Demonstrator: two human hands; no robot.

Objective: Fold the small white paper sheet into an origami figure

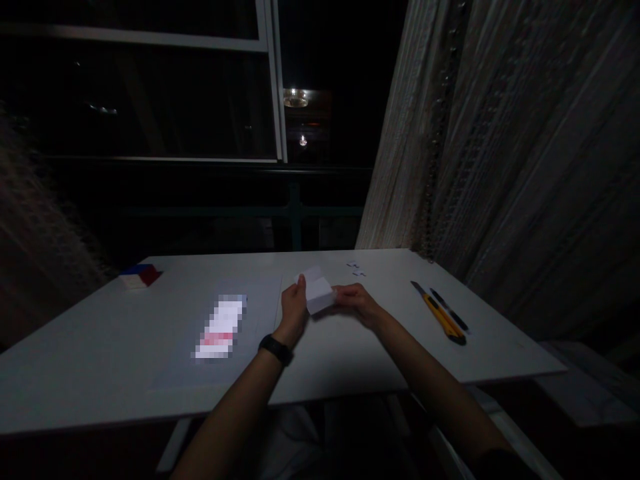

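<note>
A small white folded paper box point(318, 295) is held a little above the white table, between my two hands. My left hand point(295, 305) grips its left side, with the thumb pointing up along the near edge. At the right end, the fingers of my right hand point(358, 301) pinch the box. A thin paper flap point(313, 272) stands up at its far side. What lies inside the box, if anything, cannot be seen. On my left wrist is a black band point(276, 349).
A lit, pixelated phone point(220, 328) lies on a pale sheet point(265, 313) to the left. A yellow utility knife point(440, 313) and a pen point(450, 311) lie at right. Small dark-marked scraps point(355, 269) and a red-blue-white block point(141, 276) sit farther back on the table point(350, 373).
</note>
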